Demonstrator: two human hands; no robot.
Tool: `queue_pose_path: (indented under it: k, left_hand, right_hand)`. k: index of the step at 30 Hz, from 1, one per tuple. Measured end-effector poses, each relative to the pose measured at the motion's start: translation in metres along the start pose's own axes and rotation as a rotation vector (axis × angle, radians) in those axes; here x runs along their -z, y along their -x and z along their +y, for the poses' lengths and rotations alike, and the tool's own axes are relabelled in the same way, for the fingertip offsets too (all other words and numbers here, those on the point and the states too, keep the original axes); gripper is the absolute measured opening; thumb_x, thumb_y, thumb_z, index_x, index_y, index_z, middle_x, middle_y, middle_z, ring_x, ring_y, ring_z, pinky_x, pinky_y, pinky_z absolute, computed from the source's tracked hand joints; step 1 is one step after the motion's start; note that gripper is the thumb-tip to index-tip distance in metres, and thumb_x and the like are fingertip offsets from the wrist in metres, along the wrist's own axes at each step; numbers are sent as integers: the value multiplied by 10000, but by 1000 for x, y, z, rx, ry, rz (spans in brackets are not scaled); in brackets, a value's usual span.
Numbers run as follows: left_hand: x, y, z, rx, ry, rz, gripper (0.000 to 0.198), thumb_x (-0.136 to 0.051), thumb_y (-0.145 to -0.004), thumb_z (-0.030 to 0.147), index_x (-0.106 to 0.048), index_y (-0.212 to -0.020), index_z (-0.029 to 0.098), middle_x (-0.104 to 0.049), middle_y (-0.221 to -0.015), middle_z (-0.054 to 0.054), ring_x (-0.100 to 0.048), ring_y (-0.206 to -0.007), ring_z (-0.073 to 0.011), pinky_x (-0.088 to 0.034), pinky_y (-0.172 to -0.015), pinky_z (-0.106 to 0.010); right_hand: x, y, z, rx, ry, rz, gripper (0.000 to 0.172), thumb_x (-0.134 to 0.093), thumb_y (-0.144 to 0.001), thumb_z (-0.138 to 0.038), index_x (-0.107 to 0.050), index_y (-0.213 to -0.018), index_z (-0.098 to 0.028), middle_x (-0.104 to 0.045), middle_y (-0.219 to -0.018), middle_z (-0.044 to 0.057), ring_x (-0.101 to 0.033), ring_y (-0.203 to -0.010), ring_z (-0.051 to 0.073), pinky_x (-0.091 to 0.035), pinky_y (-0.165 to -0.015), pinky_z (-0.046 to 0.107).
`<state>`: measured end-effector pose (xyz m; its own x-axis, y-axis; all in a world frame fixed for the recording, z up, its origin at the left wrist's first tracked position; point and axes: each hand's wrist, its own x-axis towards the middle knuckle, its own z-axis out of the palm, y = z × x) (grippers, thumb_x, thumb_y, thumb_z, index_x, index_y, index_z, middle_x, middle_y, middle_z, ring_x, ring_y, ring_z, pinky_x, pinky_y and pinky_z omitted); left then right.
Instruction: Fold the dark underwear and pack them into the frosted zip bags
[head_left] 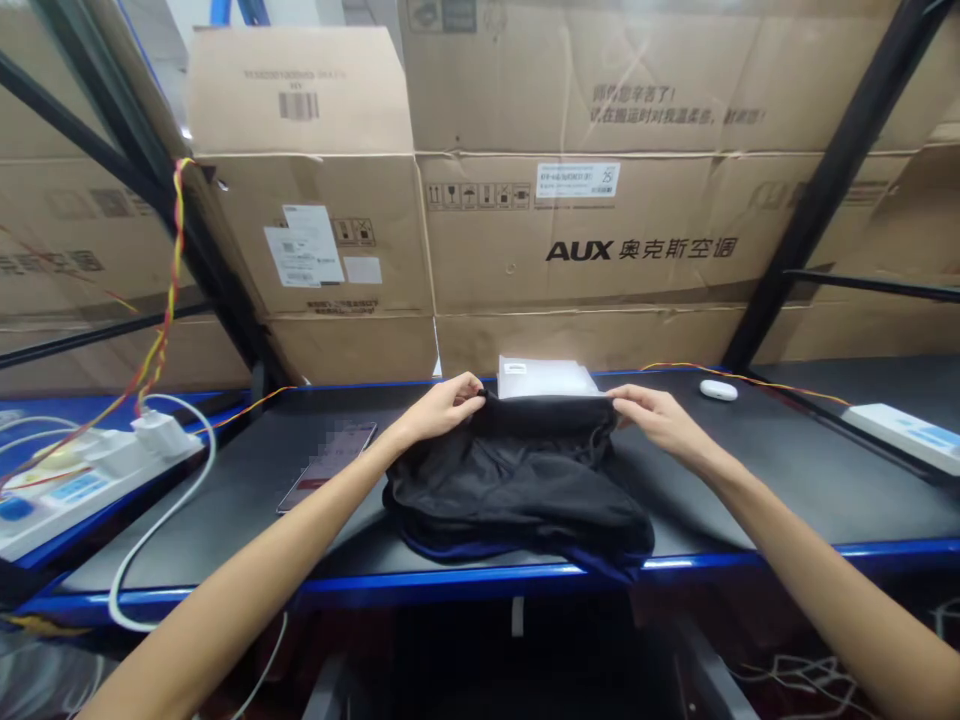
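Observation:
A black cloth bag lies on the dark tabletop, its near side hanging slightly over the blue front edge. My left hand pinches the upper left corner of the bag's rim. At the opposite corner, my right hand pinches the rim between thumb and fingers. The rim is stretched fairly straight between both hands. Just behind it lies a stack of clear plastic packets with a small white label; its lower part is hidden by the bag. What is inside the bag cannot be seen.
A phone lies left of the bag. A white earbud case sits at the back right. Power strips stand at the left and right, with cables nearby. Cardboard walls the back between black metal posts.

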<state>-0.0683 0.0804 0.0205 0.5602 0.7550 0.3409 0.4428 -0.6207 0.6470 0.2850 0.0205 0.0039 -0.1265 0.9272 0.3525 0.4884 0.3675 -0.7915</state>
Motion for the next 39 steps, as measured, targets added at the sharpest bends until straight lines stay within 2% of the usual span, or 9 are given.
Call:
queue_pose_path:
  k: [5, 10, 16, 19, 22, 24, 27, 31, 39]
  left_hand:
    - [-17, -19, -12, 199, 8, 53, 241, -538, -869, 352, -480, -1061, 220, -568, -582, 68, -579, -488, -145, -478, -487, -239]
    - [-25, -20, -21, 163, -411, 50, 205, -576, -858, 261, -585, -1060, 228, -661, -662, 22, -658, -647, -183, -500, -671, -279]
    - [-22, -7, -7, -28, -467, 134, 344, -552, -887, 270, -594, -1218, 188, -676, -1144, -86, -647, -1042, -231, -505, -912, -351]
    - [-18, 3, 8, -191, -414, -3, 364, -541, -933, 415, -634, -1214, 203, -601, -1340, -87, -529, -1273, -232, -395, -1104, -368]
    - [-19, 14, 16, -171, -423, -232, 555, -501, -938, 572, -535, -1389, 250, -420, -1535, -80, -331, -1447, -262, -257, -1199, -428]
    - [-23, 21, 16, -95, -451, -357, 674, -469, -924, 648, -408, -1489, 285, -287, -1601, -74, -206, -1497, -293, -173, -1217, -496]
    - [-30, 28, 10, -18, -482, -440, 765, -435, -903, 712, -297, -1538, 309, -179, -1628, -75, -121, -1509, -322, -114, -1208, -561]
    - [-34, 31, 5, -12, -497, -412, 787, -431, -891, 731, -280, -1543, 317, -166, -1630, -70, -105, -1511, -323, -113, -1210, -557]
    - [-34, 33, 6, -17, -483, -389, 789, -440, -886, 733, -296, -1539, 314, -186, -1628, -63, -117, -1512, -310, -126, -1217, -530]
  right_hand:
    - [-4, -28, 11, -104, 228, 18, 189, -447, -798, -293, -560, -930, -220, -621, -625, -10, -578, -555, 173, -487, -557, 292]
    - [-14, -32, 24, -60, 442, -38, 68, -531, -711, -195, -575, -754, -226, -670, -686, 14, -609, -652, 184, -474, -626, 279]
    - [-17, -29, 9, 50, 553, 14, 167, -530, -777, -223, -666, -868, -194, -708, -946, 100, -643, -870, 253, -489, -836, 373]
    - [-27, -25, -14, 193, 503, -41, 272, -479, -890, -326, -702, -969, -192, -724, -1017, 102, -654, -953, 264, -496, -886, 396]
    - [-43, -18, -31, 274, 460, -333, 475, -487, -932, -495, -658, -1240, -176, -669, -1264, 123, -600, -1172, 296, -431, -1042, 431]
    - [-52, -14, -35, 222, 482, -529, 692, -500, -900, -634, -507, -1438, -199, -488, -1490, 121, -406, -1389, 341, -303, -1154, 489]
    - [-60, -12, -31, 144, 527, -697, 858, -480, -852, -750, -302, -1545, -275, -223, -1622, 69, -117, -1498, 351, -104, -1210, 561]
    - [-60, -15, -21, 156, 542, -730, 863, -450, -855, -771, -260, -1551, -298, -143, -1634, 57, -67, -1505, 331, -46, -1214, 560]
    - [-63, -11, -10, 222, 505, -644, 807, -471, -866, -745, -307, -1534, -323, -201, -1624, 42, -115, -1503, 322, -58, -1216, 548]
